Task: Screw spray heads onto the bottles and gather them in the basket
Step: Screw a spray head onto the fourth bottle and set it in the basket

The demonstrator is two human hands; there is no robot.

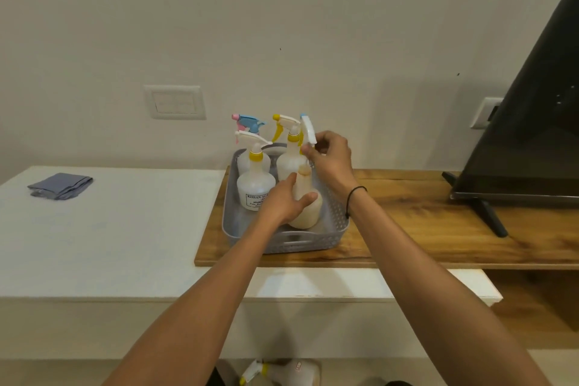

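A grey perforated basket (336, 222) stands on the wooden shelf. My left hand (286, 200) grips a cream bottle (308, 210) with an open neck, standing at the basket's front right. My right hand (330, 157) pinches a white spray head (308, 130) just above that neck, its lower end hidden by my fingers. Three capped bottles stand in the basket: a labelled one with a white-and-yellow head (255, 178) at the front left, a yellow-triggered one (289, 153) behind the cream bottle, and one with a blue-and-pink head (249, 124) at the back left.
The wooden shelf (423, 229) overlaps a white counter (109, 229) holding a folded grey cloth (61, 186) at the far left. A black TV (532, 119) on a stand rises at the right. Another spray bottle (282, 371) lies on the floor below.
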